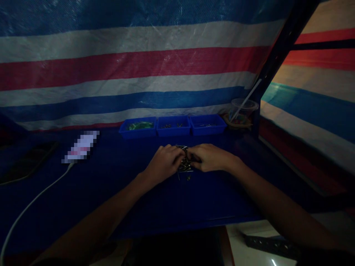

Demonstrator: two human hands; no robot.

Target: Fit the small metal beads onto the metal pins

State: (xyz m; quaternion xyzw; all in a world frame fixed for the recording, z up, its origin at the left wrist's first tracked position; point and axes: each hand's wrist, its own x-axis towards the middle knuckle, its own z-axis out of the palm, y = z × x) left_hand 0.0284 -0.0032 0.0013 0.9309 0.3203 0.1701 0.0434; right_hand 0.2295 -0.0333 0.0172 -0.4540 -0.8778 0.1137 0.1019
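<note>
Striped woven-plastic sheeting [155, 63], creased and faintly glossy, hung behind a dim, smooth blue table [210, 201]. Three shallow, straight-walled blue trays [173, 131] stood in a row beyond the hands; the leftmost held something green, the others small metal bits. Right of them was a clear round tub [247, 105] with a pale stick [251, 94] leaning in it. Far left lay a bright device [81, 147] with a white cable [44, 190], beside a dark flat slab [30, 162].

Thin, shiny metal pieces [184, 166] were heaped on the table between the left hand [165, 162] and right hand [208, 157]. Both hands' fingers curled in at the heap; whether they gripped any piece, I couldn't tell.
</note>
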